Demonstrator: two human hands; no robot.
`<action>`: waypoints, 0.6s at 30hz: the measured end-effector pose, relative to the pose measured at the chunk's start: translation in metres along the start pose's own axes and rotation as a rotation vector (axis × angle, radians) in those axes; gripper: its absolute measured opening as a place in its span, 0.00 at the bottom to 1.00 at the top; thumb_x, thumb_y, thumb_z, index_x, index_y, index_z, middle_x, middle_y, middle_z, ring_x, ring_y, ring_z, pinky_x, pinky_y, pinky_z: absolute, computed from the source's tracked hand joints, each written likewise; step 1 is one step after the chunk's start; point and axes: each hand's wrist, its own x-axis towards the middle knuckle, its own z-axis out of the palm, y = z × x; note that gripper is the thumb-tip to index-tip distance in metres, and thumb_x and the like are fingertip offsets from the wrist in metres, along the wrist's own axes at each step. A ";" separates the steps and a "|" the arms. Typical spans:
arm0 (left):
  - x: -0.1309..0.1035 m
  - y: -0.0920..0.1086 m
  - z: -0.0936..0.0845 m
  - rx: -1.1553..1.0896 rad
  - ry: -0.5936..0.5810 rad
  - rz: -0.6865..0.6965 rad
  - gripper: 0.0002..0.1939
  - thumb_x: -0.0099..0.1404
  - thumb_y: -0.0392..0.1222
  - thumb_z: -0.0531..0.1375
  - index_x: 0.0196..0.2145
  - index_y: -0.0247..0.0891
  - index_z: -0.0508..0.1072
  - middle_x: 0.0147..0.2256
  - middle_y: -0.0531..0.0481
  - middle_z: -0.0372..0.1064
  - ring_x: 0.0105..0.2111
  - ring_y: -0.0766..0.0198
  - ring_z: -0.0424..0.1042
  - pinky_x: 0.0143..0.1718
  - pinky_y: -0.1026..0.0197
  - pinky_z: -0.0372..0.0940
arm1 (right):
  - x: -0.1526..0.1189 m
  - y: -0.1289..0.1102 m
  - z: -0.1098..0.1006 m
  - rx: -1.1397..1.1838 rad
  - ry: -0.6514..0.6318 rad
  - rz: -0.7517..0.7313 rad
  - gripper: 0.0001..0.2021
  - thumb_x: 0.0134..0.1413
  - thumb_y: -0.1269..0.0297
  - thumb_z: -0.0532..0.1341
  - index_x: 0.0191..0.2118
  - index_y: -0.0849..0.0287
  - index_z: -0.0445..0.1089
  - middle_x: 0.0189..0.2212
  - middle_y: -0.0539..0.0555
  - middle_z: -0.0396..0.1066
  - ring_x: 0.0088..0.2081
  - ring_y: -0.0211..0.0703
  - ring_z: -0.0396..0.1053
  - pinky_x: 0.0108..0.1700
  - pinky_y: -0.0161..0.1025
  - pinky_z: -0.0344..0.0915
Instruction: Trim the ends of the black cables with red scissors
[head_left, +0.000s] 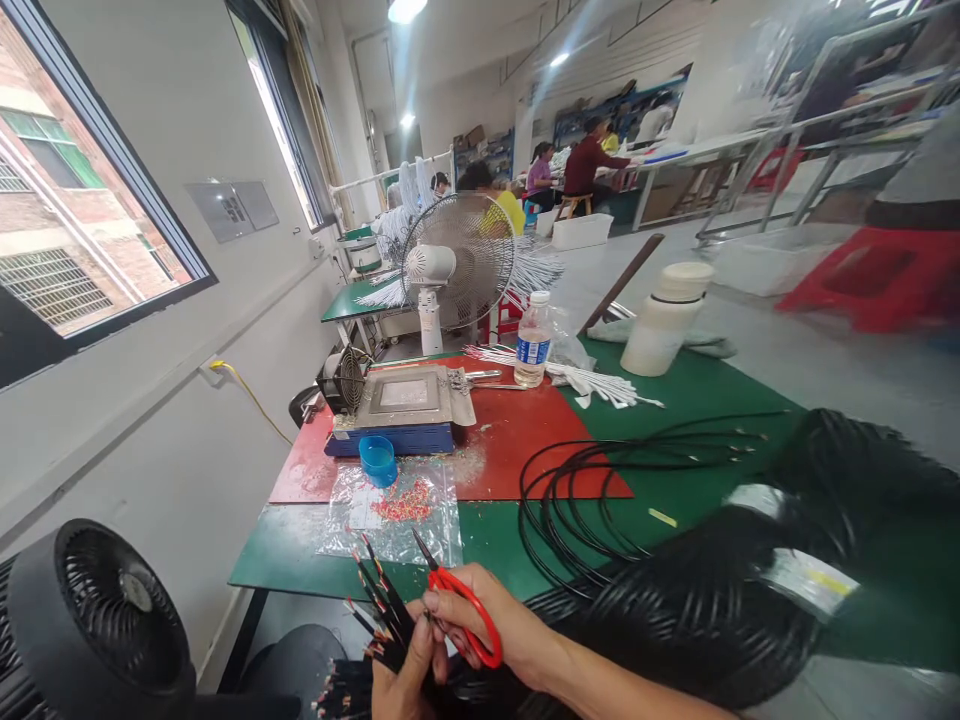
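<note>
Both hands meet at the bottom centre of the frame. Left hand (pixel 405 685) is curled around a bunch of black wires (pixel 401 620), thumb pressed on top; their trimmed ends fan out toward the upper left and show reddish and pale strands. Right hand (pixel 487 610) has its fingers bent around a pair of red-handled scissors (pixel 487 640), its fingertips close against the left thumb. The dark blades point up and to the left; whether they are parted, I cannot tell. More wire ends show just left of the left hand, at the bottom edge.

Just above the hands, a clear plastic bag (pixel 442 540) lies flat on the green bench (pixel 487 545) with small red and pale bits (pixel 406 502) scattered over it. A blue cup (pixel 377 462) stands at its top edge, in front of a blue-based machine (pixel 405 440) on a red mat (pixel 525 430). Right of centre are loops of black cable (pixel 541 520), and a thick black cable bundle (pixel 690 600) fills the lower right. Farther up stand a bottle with a blue label (pixel 532 350) and a white jar (pixel 664 325), with white wires (pixel 600 385) lying between them.

A black fan (pixel 112 620) sits at lower left; a standing fan (pixel 431 265) rises at upper centre. At upper right, people sit working at other tables.
</note>
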 end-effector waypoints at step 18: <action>-0.002 0.004 0.004 -0.020 -0.032 -0.003 0.11 0.53 0.46 0.58 0.19 0.36 0.69 0.14 0.54 0.60 0.20 0.68 0.62 0.24 0.63 0.57 | -0.005 0.003 0.003 0.008 0.048 -0.023 0.24 0.47 0.45 0.57 0.22 0.66 0.64 0.14 0.51 0.64 0.13 0.26 0.53 0.15 0.26 0.48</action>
